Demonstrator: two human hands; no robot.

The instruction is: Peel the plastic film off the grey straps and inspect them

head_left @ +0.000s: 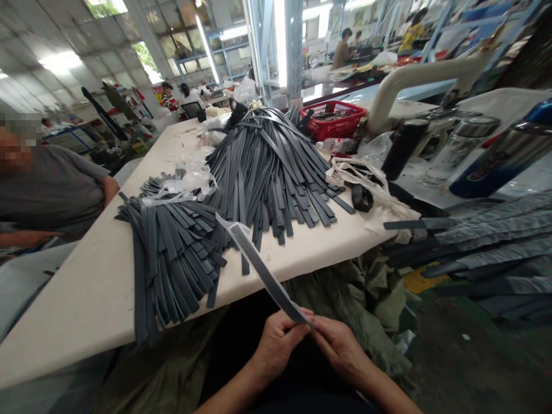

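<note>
At far left a seated person in a grey T-shirt [47, 190] rests against the edge of the cream-coloured worktable [86, 299]. On the table, left of centre, lies a fanned stack of flat dark grey strips [172, 259], topped at its far end by crumpled clear plastic film [185, 184]. Just beside it, toward the middle of the table, lies a taller mound of the same dark grey strips [267, 167], with its upper ends gathered together.

Below the near table edge, the left hand [276, 342] pinches the lower end of a single long grey strip in a clear sleeve [263, 270], with fingers curled narrow around it. The strip rises diagonally up and to the left, and its upper end sits over the near edge of the table, between the two stacks. The right hand [340, 345] touches the same lower end from the other side, with fingers closed on it.

Further right, a red plastic basket [336, 118] stands at the far table edge. A tall black cylindrical flask [401, 146] stands near it, beside a curved white pipe [414, 77].
</note>
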